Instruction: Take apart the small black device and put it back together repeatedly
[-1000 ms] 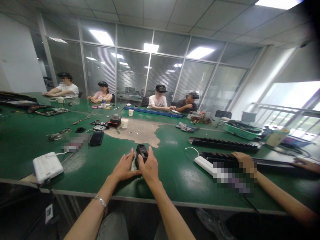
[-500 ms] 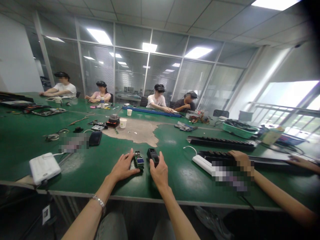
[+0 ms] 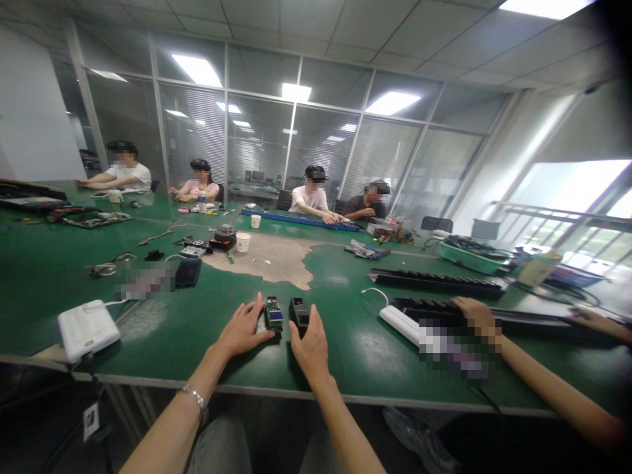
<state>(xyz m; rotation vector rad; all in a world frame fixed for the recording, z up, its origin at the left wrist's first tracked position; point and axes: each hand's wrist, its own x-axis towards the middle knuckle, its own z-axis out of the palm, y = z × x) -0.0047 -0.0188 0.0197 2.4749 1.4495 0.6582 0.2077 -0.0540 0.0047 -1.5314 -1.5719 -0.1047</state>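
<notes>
On the near part of the green table, my left hand (image 3: 243, 330) is at the left side of a small green circuit board (image 3: 274, 315) with a little blue-white display. Its thumb lies at the board's near end and its fingers along the left edge, curved around it. Just to the right, my right hand (image 3: 312, 342) grips a black plastic case (image 3: 299, 312), thumb on the near left and fingers down the right side. The case stands next to the board with a narrow gap between them. My palms hide the lower parts of both things.
A white box-shaped adapter (image 3: 89, 330) and a black phone (image 3: 188, 271) lie to the left. At the right are a white power strip (image 3: 402, 322), black slotted rails (image 3: 434, 282) and another person's hand (image 3: 476, 316). Paper cups (image 3: 243, 242) stand beyond; several people sit across the table.
My right hand has shifted slightly left with the black case, bringing it closer to the circuit board and turning it straighter. My left hand and the board have barely moved.
</notes>
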